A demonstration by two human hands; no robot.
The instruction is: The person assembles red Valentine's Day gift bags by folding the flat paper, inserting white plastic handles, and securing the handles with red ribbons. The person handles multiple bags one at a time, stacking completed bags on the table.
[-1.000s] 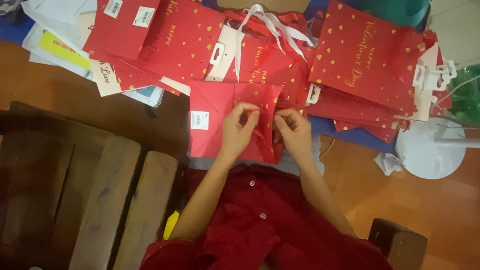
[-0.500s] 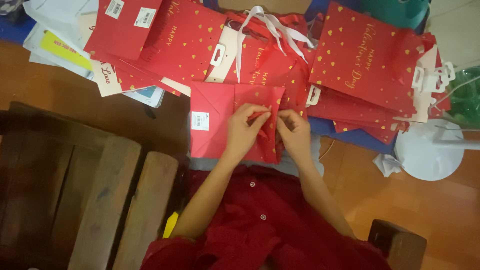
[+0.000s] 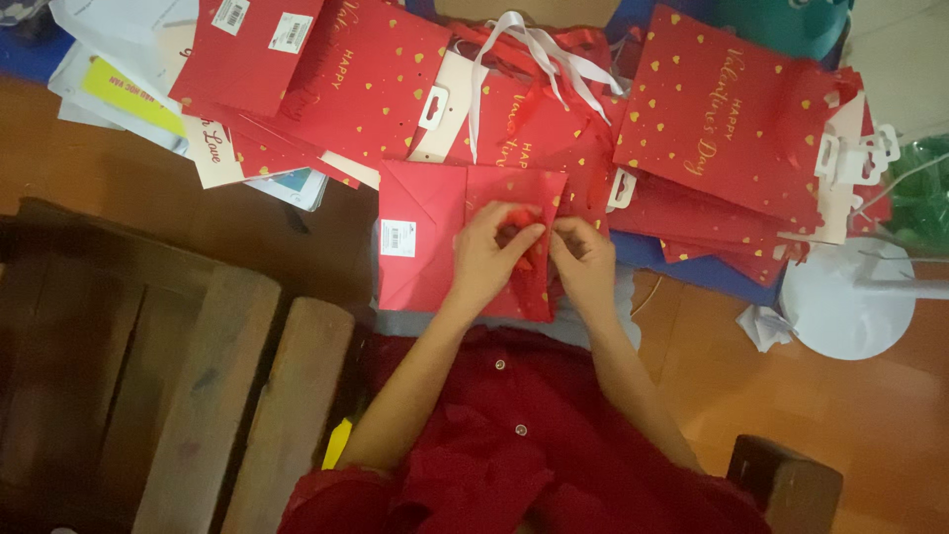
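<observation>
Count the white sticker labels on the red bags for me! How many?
3. Two white sticker labels sit side by side on the top-left red bag, one left of the other. The third is on the folded bag under the hands. Stacked bags may hide more.

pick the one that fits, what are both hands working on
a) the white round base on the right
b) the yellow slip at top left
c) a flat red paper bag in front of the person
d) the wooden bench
c: the left hand and right hand both pinch at the folded red paper bag lying in front of the person.
</observation>
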